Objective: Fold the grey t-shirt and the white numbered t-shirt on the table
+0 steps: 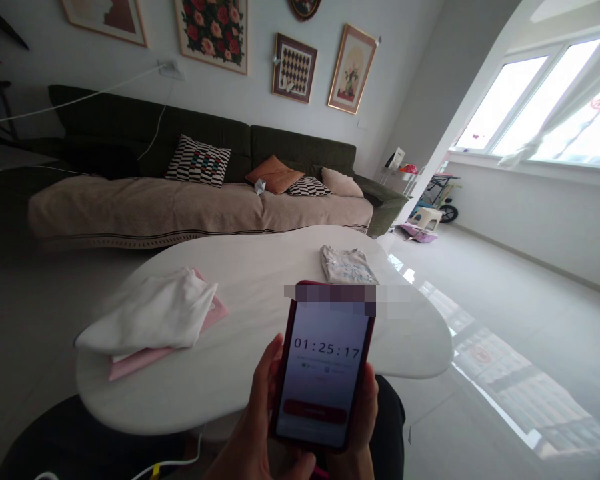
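Note:
A phone (320, 380) in a dark red case is held upright in front of me, its lit screen reading 01:25:17 above a red bar. My left hand (260, 407) wraps its left edge, with a thumb near the bottom. Along the right edge, the fingers of my right hand (364, 417) close on it too. Beyond the phone, a folded light grey garment (349, 265) with faint print lies on the white table (260, 267). To the left, a white garment (153, 310) rests on top of a pink one (140, 362), both loosely folded.
A green sofa (300, 150) with a beige cover (205, 210) and several cushions stands behind the table. A white cable (180, 461) runs near my lap at bottom left. On the floor at right are a white stool (427, 218) and a purple item (420, 233).

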Available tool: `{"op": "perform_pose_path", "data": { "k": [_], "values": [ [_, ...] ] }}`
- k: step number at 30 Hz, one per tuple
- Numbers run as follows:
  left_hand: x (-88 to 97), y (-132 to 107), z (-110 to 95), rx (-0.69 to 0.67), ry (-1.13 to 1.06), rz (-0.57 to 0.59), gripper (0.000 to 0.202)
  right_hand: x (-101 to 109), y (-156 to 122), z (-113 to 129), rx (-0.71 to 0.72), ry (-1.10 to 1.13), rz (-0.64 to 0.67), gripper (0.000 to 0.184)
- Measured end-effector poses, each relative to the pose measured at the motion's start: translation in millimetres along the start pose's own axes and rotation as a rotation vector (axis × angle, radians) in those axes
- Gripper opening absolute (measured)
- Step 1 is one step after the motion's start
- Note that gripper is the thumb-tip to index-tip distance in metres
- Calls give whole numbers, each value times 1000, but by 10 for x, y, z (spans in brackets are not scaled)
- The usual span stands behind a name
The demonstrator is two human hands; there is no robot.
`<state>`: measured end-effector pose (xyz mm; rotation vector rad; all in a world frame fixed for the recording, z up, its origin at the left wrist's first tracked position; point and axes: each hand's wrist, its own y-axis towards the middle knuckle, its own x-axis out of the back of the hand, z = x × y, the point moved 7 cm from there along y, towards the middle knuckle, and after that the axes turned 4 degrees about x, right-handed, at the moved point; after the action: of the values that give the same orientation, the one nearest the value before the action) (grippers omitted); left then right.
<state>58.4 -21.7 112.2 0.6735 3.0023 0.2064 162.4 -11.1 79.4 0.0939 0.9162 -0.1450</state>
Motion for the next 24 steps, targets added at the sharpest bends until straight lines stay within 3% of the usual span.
{"op": "perform_pose_path", "data": {
  "k": [4, 9, 24],
  "values": [
    [-27, 4, -21, -8, 37, -7, 99, -58, 5, -21, -61, 54, 57, 57],
    [-30, 12, -7, -8, 43, -15, 99, 11, 22, 8, -22, 45, -10, 53],
    [3, 5, 88, 39, 196, -83, 103, -5, 23, 23, -2, 82, -6, 51]
  ]
}}
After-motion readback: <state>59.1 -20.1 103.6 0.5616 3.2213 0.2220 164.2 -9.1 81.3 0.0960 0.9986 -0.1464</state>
